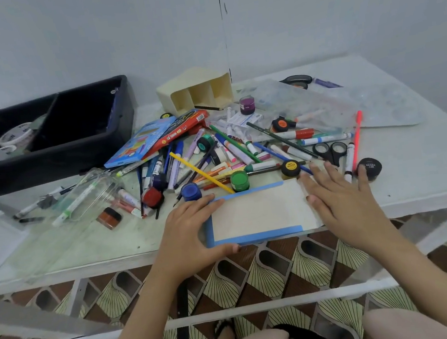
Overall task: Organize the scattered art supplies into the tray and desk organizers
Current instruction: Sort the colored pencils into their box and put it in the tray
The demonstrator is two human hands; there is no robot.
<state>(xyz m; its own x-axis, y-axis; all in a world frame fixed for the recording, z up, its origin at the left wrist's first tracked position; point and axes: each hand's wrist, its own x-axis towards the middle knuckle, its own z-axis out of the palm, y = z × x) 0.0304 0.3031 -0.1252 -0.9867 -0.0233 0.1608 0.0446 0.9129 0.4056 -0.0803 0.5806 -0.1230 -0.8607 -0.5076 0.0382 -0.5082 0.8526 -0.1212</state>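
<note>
the board [253, 213] with blue tape lies flat at the lower centre of the frame, at the near edge of the table [416, 172], just below the pile [229, 154] of pens and paint pots. my left hand [187, 231] holds its left end, fingers over the far corner and thumb at the near edge, while my right hand [339, 196] lies flat on the right end with fingers spread wide. i judge it thin, light and rather stiff, so i would pinch it at the near edge before it goes to the tray [32, 169] at upper left.
</note>
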